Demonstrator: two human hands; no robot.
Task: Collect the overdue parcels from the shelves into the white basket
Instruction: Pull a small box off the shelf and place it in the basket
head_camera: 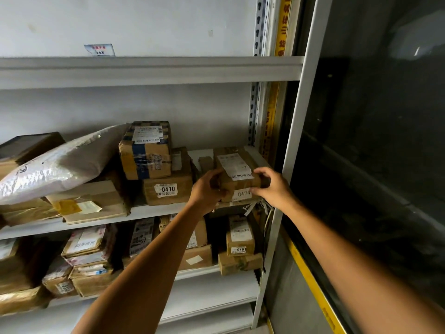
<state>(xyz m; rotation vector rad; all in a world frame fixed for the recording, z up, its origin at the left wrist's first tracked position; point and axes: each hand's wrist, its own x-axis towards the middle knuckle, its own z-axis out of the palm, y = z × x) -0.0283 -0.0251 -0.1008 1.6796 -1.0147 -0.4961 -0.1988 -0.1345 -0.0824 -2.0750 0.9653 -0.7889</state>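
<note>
Both hands grip one brown box [237, 174] at the right end of the middle shelf [149, 213]: left hand [208, 191] curled round its left side, right hand [272, 186] on its right. Many parcels remain shelved; the basket is out of view, so progress seems early.

Right end of middle grey metal shelf [149, 212]: brown cardboard parcel [237, 174], left hand [207, 191] gripping its left side, right hand [274, 186] its right. Just left, brown cardboard box tagged 0410 [168, 189] with tape-wrapped cardboard box [145, 153] on top; white plastic mailer bag [55, 169] further left.
</note>
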